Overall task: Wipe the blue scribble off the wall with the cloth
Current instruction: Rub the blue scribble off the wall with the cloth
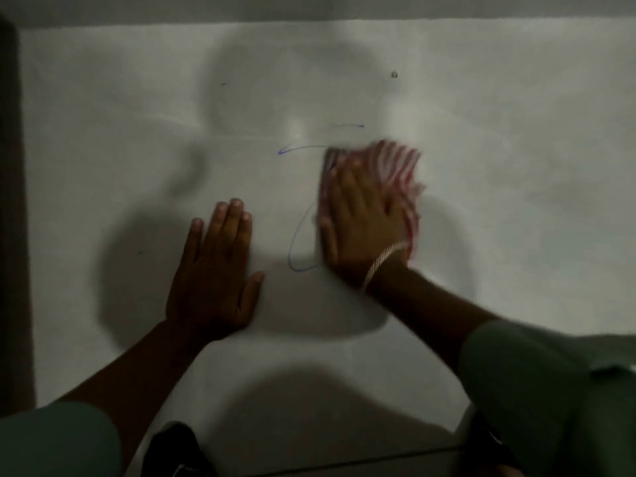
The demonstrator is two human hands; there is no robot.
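Your right hand (361, 222) presses the striped cloth (395, 166) flat over the blue scribble (296, 246); your left hand (213, 270), grip wide, rests flat on the wall (103, 132).

Green sleeves (550, 390), pale cord bracelet (382, 261), dark shoe (173, 449) (blurred), small dark spot (394, 74)

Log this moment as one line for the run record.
stage: wiping | right hand presses cloth flat on wall | left hand flat on wall, empty | blue scribble visible beside cloth
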